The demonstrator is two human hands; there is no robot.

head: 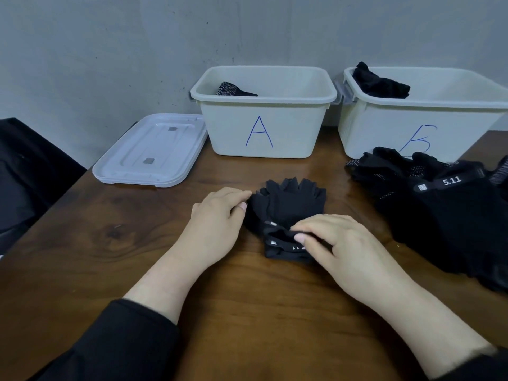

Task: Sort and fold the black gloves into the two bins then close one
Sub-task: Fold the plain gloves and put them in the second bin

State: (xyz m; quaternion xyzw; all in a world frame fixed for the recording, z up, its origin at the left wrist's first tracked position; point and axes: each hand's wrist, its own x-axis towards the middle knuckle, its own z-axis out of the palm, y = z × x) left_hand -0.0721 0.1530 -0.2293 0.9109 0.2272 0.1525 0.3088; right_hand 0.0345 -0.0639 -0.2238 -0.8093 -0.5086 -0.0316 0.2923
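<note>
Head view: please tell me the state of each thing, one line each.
Bin A: open, one glove inside.
Bin B: open, dark gloves inside.
Lid: off, flat on table.
Fingerless glove: on table, gripped by both hands.
Glove pile: unsorted, beside bin B.
Left hand: pinching glove edge.
Right hand: pinching glove cuff.

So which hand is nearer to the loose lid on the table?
Left. The left hand lies just in front of the lid, at the glove's left edge; the right hand sits farther right.
</note>
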